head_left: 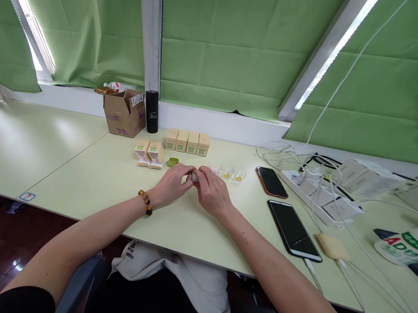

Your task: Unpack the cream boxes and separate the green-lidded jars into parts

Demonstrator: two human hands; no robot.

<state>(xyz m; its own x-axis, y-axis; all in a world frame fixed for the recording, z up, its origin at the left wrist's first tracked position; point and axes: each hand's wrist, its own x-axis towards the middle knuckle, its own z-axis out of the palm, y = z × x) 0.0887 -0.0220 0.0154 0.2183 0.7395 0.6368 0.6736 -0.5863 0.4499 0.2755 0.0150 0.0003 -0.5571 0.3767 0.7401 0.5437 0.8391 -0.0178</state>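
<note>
Clear, perhaps plastic containers (238, 176) near right hand (213, 192), phone (271, 182) farther right

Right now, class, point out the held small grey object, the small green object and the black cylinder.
Grey object (194, 177): head view, its exposed part.
Small green object (173, 162): head view, its middle.
Black cylinder (152, 112): head view, middle of its side.

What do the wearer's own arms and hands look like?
The left hand is ungloved, with a bracelet of round amber, brown and black beads at its wrist and a short black fabric sleeve on that arm. The right hand is ungloved, its wrist bare.
</note>
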